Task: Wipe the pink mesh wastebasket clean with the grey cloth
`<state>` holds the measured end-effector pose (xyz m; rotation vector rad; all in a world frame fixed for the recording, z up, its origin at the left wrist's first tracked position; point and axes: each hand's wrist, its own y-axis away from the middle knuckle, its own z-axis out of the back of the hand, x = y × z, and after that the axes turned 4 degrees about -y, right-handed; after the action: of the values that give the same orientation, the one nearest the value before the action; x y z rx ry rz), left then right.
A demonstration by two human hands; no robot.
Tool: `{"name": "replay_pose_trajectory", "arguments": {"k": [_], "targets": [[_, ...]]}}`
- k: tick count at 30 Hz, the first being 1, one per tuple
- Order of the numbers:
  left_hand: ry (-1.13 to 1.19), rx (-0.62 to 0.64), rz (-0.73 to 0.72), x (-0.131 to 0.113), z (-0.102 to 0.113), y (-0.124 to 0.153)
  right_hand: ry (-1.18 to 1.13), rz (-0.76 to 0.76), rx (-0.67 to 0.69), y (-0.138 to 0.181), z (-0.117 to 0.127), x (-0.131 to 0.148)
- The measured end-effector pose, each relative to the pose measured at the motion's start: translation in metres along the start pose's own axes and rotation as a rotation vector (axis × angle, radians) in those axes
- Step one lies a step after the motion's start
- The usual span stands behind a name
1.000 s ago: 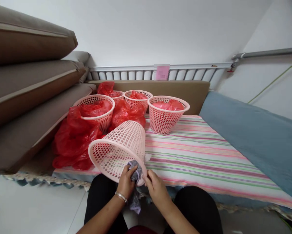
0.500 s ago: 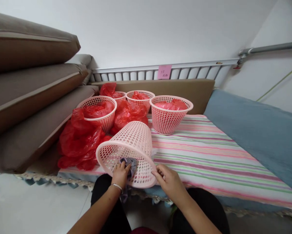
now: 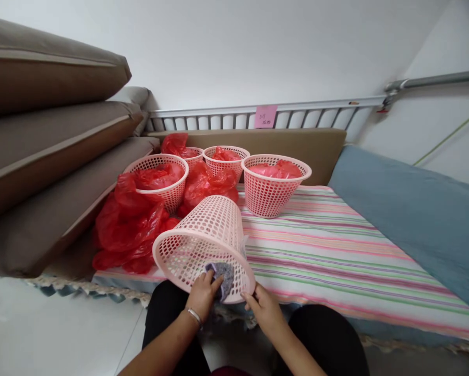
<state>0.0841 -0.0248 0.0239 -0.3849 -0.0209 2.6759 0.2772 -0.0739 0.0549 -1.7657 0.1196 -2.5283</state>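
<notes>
A pink perforated basket (image 3: pixel 208 235) lies on its side at the near edge of the striped bed, mouth toward me. My left hand (image 3: pixel 203 296), with a silver bracelet on the wrist, presses a grey cloth (image 3: pixel 224 274) against the inside of the basket's lower rim. The fingers are closed on the cloth. My right hand (image 3: pixel 266 310) grips the basket's rim at its lower right, fingers curled on it.
Several upright pink baskets (image 3: pixel 275 183) lined with red plastic bags stand at the back, with loose red bags (image 3: pixel 127 230) beside them. Brown cushions (image 3: pixel 42 156) are stacked at left. A blue blanket (image 3: pixel 410 214) lies at right. A metal rail (image 3: pixel 257 112) runs behind.
The cloth and my left hand have slid right along the inside of the rim. My right hand has drawn back toward me along the rim. The basket has turned slightly.
</notes>
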Motion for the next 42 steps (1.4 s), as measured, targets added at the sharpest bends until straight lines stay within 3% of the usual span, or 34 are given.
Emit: {"name": "replay_pose_trajectory", "arguments": {"k": [4, 7, 11, 14, 19, 22, 25, 29, 33, 37, 40, 42], "targets": [[-0.159, 0.007, -0.014, 0.035, 0.022, -0.006, 0.07, 0.038, -0.002, -0.004, 0.014, 0.009], [-0.224, -0.021, 0.029, 0.046, 0.035, -0.014, 0.165, 0.133, -0.028, -0.003, 0.022, 0.021], [-0.205, -0.044, 0.087, 0.037, 0.027, -0.016, 0.257, 0.216, -0.143, 0.0, 0.026, 0.029], [-0.13, -0.058, 0.147, 0.023, 0.012, -0.015, 0.256, 0.207, -0.207, 0.003, 0.02, 0.017], [0.003, -0.064, 0.15, -0.008, -0.001, -0.012, 0.114, 0.147, -0.068, 0.013, -0.019, -0.016], [0.024, -0.062, 0.118, -0.02, -0.004, -0.007, 0.068, 0.152, 0.002, 0.015, -0.037, -0.019], [-0.004, -0.039, 0.068, -0.011, -0.003, 0.003, 0.099, 0.183, 0.036, 0.011, -0.035, -0.012], [-0.09, 0.022, -0.001, 0.031, 0.014, 0.012, 0.178, 0.196, 0.021, 0.006, -0.013, 0.005], [-0.174, 0.008, 0.042, 0.06, 0.032, 0.008, 0.35, 0.26, 0.023, 0.004, 0.005, 0.032], [-0.175, -0.026, 0.121, 0.048, 0.024, 0.0, 0.417, 0.309, -0.083, -0.001, 0.012, 0.047], [-0.12, -0.042, 0.169, 0.035, 0.01, 0.0, 0.369, 0.231, -0.141, -0.003, 0.01, 0.027], [-0.068, -0.061, 0.197, 0.031, 0.004, 0.0, 0.319, 0.183, -0.097, -0.001, 0.004, 0.007]]}}
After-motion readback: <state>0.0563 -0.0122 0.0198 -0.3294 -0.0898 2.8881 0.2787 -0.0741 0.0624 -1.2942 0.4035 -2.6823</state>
